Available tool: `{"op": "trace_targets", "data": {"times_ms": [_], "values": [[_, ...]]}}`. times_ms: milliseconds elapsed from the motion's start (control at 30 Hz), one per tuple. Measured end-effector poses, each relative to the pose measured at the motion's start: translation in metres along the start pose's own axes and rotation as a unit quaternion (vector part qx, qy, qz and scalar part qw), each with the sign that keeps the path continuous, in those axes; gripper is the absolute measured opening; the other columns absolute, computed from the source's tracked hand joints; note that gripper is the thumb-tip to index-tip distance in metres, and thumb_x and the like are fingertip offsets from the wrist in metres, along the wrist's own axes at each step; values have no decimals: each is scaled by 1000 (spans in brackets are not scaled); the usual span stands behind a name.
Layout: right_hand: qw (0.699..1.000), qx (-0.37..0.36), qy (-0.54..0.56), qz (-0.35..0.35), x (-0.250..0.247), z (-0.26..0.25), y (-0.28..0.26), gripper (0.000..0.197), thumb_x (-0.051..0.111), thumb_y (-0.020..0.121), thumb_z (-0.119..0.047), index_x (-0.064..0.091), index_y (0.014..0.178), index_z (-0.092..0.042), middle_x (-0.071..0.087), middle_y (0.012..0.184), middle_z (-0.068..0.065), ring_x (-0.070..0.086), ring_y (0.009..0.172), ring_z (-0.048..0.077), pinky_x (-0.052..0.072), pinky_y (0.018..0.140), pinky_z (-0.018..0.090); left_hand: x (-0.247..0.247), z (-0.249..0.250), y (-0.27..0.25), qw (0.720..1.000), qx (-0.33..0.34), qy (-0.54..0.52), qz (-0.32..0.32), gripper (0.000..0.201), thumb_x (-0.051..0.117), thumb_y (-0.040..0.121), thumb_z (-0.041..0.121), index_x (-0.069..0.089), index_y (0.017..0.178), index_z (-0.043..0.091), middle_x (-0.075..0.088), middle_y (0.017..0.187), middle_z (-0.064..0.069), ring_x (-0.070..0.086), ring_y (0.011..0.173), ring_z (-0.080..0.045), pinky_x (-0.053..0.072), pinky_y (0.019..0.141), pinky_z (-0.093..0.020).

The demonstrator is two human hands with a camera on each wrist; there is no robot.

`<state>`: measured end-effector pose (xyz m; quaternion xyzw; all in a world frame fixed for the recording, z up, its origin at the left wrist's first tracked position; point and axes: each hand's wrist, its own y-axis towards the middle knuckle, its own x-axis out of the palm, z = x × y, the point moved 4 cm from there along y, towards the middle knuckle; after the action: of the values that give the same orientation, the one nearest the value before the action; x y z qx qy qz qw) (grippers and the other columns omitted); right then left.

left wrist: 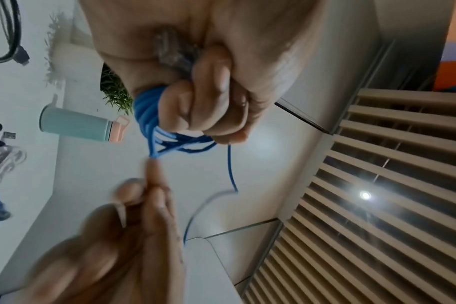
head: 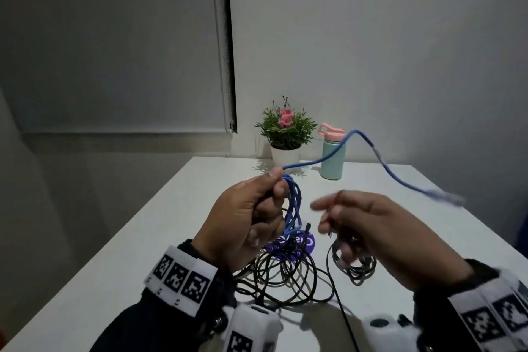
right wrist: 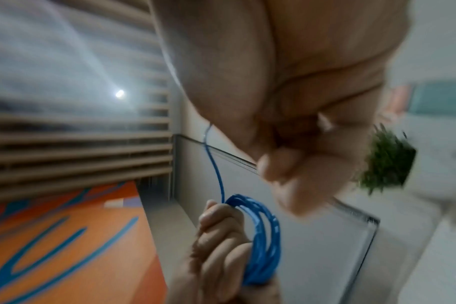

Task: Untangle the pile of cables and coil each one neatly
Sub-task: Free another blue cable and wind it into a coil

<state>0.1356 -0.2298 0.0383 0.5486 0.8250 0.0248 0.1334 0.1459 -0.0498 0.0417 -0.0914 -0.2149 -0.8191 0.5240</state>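
Left of centre in the head view: left hand (head: 245, 217) raised above the white table (head: 137, 260), fingers curled round a bundle of blue cable (head: 294, 203) loops, thumb and forefinger pinching the strand at the top. Confirmed in the left wrist view, upper centre: several blue loops wrapped under the curled fingers (left wrist: 195, 107), with a clear plug (left wrist: 175, 51) pressed into the palm. Lower middle of the right wrist view: same fist, coil hanging beside it.

From the pinch, free tail of the blue cable arcing up and rightwards across the middle of the head view, passing in front of the bottle, then dropping to a blurred connector end (head: 445, 197) in the air at the right.

Bottom centre, on the table: tangled black cables (head: 285, 274) in loose overlapping rings, partly over a purple sticker (head: 305, 243). Just right of that, a smaller coil of grey braided cable (head: 357, 268) below the right hand.

Right of centre: right hand (head: 380, 231) blurred with motion, forefinger pointing left, other fingers bent; whether gripping anything cannot be told. Apart from the left hand in the head view.

Upper centre, at the far table edge: potted plant (head: 285, 134) with a pink flower, and just right of it a teal bottle (head: 333, 157) with a pink lid, both upright.
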Motion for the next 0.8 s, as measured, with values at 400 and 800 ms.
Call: {"op": "trace_targets", "data": {"times_ms": [400, 800], "values": [[842, -266, -453, 122, 26, -39, -23, 49, 40, 99, -48, 44, 145, -32, 49, 138, -16, 40, 129, 7, 35, 109, 34, 16, -10, -9, 988, -67, 125, -63, 61, 43, 98, 60, 50, 54, 18, 25, 41, 6, 19, 34, -11, 21, 39, -20], [846, -259, -435, 169, 29, -10, -5, 31, 31, 106, -36, 58, 108, -20, 52, 94, -6, 49, 86, 12, 44, 77, 32, 18, -29, 0, 969, 51, 173, 171, 54, 48, 84, 71, 60, 70, 20, 41, 51, 5, 32, 43, -13, 29, 41, -23]]}}
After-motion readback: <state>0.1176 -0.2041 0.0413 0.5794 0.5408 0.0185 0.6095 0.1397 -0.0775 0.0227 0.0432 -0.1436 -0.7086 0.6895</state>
